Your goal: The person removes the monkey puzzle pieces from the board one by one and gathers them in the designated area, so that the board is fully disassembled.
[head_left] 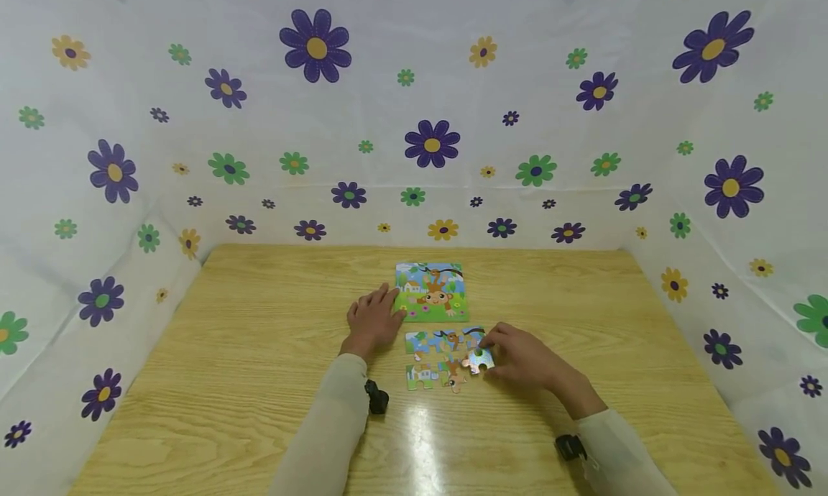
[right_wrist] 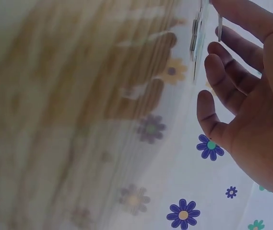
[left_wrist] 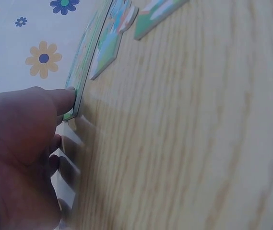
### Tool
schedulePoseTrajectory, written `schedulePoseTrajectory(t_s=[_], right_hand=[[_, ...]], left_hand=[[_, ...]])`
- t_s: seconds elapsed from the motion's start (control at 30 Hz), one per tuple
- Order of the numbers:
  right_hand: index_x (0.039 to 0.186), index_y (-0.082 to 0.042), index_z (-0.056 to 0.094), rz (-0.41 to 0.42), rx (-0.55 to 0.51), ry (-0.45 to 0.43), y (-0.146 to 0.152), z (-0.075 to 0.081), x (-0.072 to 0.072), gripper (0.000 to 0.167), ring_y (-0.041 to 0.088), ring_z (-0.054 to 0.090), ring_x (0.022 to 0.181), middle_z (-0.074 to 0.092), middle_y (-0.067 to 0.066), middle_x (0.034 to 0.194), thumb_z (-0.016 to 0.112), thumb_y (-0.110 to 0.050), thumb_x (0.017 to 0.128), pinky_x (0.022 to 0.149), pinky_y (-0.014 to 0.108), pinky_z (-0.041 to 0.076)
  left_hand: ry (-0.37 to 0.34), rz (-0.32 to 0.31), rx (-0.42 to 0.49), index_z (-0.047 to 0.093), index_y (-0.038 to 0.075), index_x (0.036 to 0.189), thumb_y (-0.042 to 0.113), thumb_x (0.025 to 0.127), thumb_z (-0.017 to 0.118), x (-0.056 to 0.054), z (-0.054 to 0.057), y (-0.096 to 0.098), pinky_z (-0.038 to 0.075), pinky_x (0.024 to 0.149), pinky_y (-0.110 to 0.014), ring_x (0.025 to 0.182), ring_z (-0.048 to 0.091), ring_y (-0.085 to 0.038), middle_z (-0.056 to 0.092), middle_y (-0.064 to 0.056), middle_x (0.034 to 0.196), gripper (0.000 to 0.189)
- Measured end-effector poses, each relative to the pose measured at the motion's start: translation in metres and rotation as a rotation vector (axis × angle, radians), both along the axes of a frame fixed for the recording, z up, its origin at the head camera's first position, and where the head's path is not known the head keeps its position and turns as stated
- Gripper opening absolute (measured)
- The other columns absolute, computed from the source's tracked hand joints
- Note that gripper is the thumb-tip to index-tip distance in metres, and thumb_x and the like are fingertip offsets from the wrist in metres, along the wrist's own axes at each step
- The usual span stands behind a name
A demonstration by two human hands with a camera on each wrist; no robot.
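Observation:
A picture board (head_left: pixel 432 292) with a monkey lies flat on the table. My left hand (head_left: pixel 374 318) rests at its left edge; the left wrist view shows the thumb (left_wrist: pixel 65 99) touching the board's edge (left_wrist: pixel 82 86). Nearer to me lie joined jigsaw pieces (head_left: pixel 428 343) in a row. Below them are a house piece (head_left: pixel 422 378) and a monkey-face piece (head_left: pixel 453 378). My right hand (head_left: pixel 522 356) pinches a shiny jigsaw piece (head_left: pixel 479 361) at the right end, beside the monkey-face piece. The right wrist view shows this piece (right_wrist: pixel 219 28) edge-on between thumb and finger.
The wooden table (head_left: pixel 272 338) reaches back to a white cloth (head_left: pixel 382 115) with printed flowers, which also hangs at both sides. A black wrist camera (head_left: pixel 376 398) sits on the left wrist, and another camera (head_left: pixel 571 447) on the right.

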State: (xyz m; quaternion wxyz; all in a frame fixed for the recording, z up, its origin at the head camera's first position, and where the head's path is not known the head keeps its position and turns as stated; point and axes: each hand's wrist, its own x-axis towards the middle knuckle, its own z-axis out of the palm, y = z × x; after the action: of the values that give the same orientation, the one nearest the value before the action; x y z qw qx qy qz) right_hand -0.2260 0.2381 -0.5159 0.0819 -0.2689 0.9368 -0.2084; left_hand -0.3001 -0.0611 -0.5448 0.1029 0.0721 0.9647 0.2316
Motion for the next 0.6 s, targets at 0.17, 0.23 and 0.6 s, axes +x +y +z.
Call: schedulePoseTrajectory(t_s=[0.17, 0.23, 0.6], right_hand=[[0.114, -0.013, 0.068, -0.005, 0.016, -0.05, 0.0008, -0.0007, 0.0018, 0.04, 0.006, 0.051, 0.083, 0.058, -0.003, 0.105, 0.081, -0.029, 0.079, 0.075, 0.029, 0.049], [0.115, -0.013, 0.067, -0.005, 0.034, -0.05, 0.001, -0.0014, 0.0021, 0.041, 0.005, 0.05, 0.082, 0.058, -0.004, 0.104, 0.081, -0.03, 0.079, 0.074, 0.028, 0.048], [0.118, -0.012, 0.066, -0.002, 0.013, -0.032, -0.0013, -0.0019, 0.002, 0.041, 0.009, 0.053, 0.084, 0.059, -0.001, 0.102, 0.077, -0.03, 0.082, 0.073, 0.029, 0.048]], left_hand=[[0.006, 0.001, 0.0, 0.03, 0.028, 0.153, 0.044, 0.103, 0.039, -0.0006, -0.0009, -0.0003, 0.012, 0.117, -0.059, 0.148, 0.019, -0.032, 0.016, 0.002, 0.164, 0.054], [0.004, 0.002, 0.0, 0.03, 0.028, 0.153, 0.044, 0.103, 0.039, -0.0007, -0.0002, -0.0004, 0.011, 0.117, -0.059, 0.148, 0.019, -0.032, 0.016, 0.003, 0.164, 0.054], [-0.01, 0.013, 0.018, 0.029, 0.027, 0.153, 0.044, 0.103, 0.037, -0.0015, -0.0017, 0.0006, 0.01, 0.117, -0.06, 0.148, 0.019, -0.032, 0.016, 0.002, 0.164, 0.054]])
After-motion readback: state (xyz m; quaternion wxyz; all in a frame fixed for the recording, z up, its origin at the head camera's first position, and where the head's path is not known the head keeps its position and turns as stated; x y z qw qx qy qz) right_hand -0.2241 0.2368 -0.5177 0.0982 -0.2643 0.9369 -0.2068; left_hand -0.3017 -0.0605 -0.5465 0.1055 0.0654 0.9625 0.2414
